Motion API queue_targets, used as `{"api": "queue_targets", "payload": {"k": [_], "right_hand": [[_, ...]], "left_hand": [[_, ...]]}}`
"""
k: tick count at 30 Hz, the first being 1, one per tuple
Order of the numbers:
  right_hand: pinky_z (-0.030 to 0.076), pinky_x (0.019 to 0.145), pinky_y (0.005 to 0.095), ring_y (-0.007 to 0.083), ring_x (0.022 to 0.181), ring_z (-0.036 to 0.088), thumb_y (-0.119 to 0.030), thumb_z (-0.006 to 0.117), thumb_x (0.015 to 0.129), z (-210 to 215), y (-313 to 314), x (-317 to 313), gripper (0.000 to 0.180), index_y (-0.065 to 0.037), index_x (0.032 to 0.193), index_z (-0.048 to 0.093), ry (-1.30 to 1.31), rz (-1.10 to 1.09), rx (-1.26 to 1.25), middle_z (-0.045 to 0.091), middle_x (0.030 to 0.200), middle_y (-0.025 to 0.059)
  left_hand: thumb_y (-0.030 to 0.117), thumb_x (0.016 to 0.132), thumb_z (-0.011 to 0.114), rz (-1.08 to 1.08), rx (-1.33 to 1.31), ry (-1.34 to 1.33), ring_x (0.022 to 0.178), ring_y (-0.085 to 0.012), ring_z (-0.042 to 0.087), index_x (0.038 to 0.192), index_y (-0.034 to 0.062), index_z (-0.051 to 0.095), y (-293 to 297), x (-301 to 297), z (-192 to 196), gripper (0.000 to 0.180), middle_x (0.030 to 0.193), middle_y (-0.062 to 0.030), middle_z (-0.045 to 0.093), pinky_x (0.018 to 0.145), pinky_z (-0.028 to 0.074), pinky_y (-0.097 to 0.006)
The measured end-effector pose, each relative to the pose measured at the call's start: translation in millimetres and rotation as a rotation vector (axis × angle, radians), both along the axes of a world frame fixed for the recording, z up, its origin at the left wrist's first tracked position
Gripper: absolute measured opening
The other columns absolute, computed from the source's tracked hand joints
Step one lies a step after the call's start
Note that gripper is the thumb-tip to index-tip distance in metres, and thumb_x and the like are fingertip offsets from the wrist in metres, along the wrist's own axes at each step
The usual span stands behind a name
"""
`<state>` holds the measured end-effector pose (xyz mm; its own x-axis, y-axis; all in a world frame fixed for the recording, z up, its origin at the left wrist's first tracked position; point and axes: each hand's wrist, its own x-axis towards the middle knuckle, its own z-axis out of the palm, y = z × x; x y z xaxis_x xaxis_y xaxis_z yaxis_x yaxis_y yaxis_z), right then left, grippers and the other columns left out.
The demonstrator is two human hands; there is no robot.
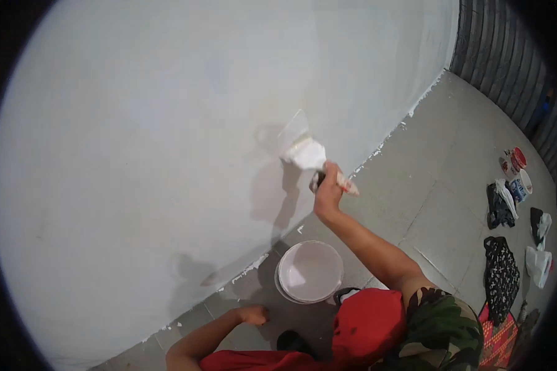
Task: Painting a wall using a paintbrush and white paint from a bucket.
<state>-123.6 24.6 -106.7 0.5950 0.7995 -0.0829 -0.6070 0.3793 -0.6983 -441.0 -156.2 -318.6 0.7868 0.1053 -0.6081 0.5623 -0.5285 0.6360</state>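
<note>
Two hands apart: right hand [328, 193] raised, fingers around paintbrush [303, 151]; left hand [252, 315] low, fingers curled.

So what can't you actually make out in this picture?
- Brush bristles: blurred, white against the white wall.
- Right hand: its fingers wrap the handle, hiding the grip.
- Left hand: too small and shadowed to tell whether it presses the floor.
- Tubs and bags: small, bent by the fisheye rim.
- Bucket: contents hard to tell.

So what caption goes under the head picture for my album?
Right hand presses a wide brush on the white wall, paint bucket below.
</note>
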Motion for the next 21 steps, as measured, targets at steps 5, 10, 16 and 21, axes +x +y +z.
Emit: {"api": "queue_targets", "payload": {"k": [5, 10, 16, 21], "right_hand": [[0.034, 0.041, 0.0253, 0.0078, 0.048, 0.043, -0.027, 0.055, 0.092, -21, -13, 15, 0.017, -0.012, 0.083, 0.051, -0.134, -0.015, -0.131, 0.046, 0.062, -0.0014], [0.035, 0.043, 0.0258, 0.0078, 0.051, 0.044, -0.028, 0.057, 0.089, 142, -1, -32, 0.02, -0.013, 0.083, 0.046, 0.004, 0.082, 0.033, 0.047, 0.066, -0.0019], [0.036, 0.043, 0.0281, 0.011, 0.046, 0.042, -0.026, 0.054, 0.09, 240, 21, -7, 0.02, -0.013, 0.075, 0.05, -0.067, -0.031, 0.387, 0.047, 0.06, -0.001], [0.036, 0.043, 0.0275, 0.0097, 0.048, 0.042, -0.035, 0.053, 0.091, 83, 28, -5, 0.026, -0.013, 0.078, 0.054, -0.023, -0.128, -0.01, 0.048, 0.061, -0.0028]], "left_hand": [[0.026, 0.077, 0.056, 0.271, -0.265, 0.158, 0.081, -0.0337, 0.063, 0.089, -0.0058, 0.061, 9, 1, -6, 0.035, 0.084, -0.0193, 0.063, 0.075, 0.048, -0.043], [0.024, 0.072, 0.066, -0.377, 0.179, -0.02, 0.089, -0.0336, 0.064, 0.101, -0.0034, 0.064, -3, -72, -102, 0.04, 0.094, -0.0189, 0.067, 0.08, 0.049, -0.044], [0.017, 0.068, 0.071, -0.535, 0.358, -0.555, 0.079, -0.0374, 0.064, 0.076, 0.0028, 0.068, 17, -36, -103, 0.016, 0.078, -0.0186, 0.065, 0.071, 0.053, -0.047], [0.014, 0.07, 0.068, -0.533, 0.352, -0.328, 0.077, -0.0376, 0.065, 0.074, 0.0019, 0.068, 21, -20, -84, 0.013, 0.077, -0.0182, 0.067, 0.072, 0.054, -0.047]]}}
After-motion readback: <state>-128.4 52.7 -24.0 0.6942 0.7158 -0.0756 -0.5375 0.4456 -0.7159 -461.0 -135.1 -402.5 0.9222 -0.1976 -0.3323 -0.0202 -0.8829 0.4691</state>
